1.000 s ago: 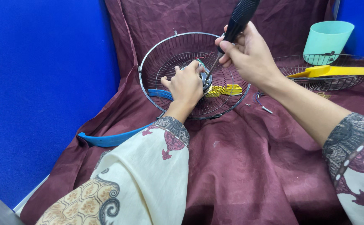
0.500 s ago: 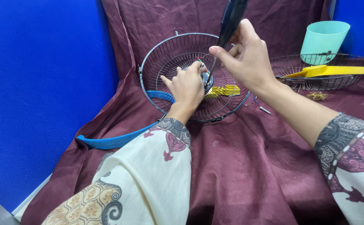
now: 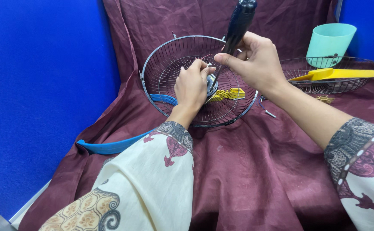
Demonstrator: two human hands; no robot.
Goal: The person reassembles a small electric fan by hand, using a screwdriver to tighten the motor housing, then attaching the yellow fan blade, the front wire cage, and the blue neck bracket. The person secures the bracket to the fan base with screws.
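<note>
A bright blue wall (image 3: 46, 85) is filling the whole left side of the frame, and a second strip of the same blue (image 3: 369, 25) is showing at the upper right. A maroon cloth (image 3: 255, 171) is draping down from the top centre and spreading over the surface across the bottom (its folds are running toward the lower left). A pale edge (image 3: 28, 205) is peeking out at the lower left corner. Even light is falling throughout.
</note>
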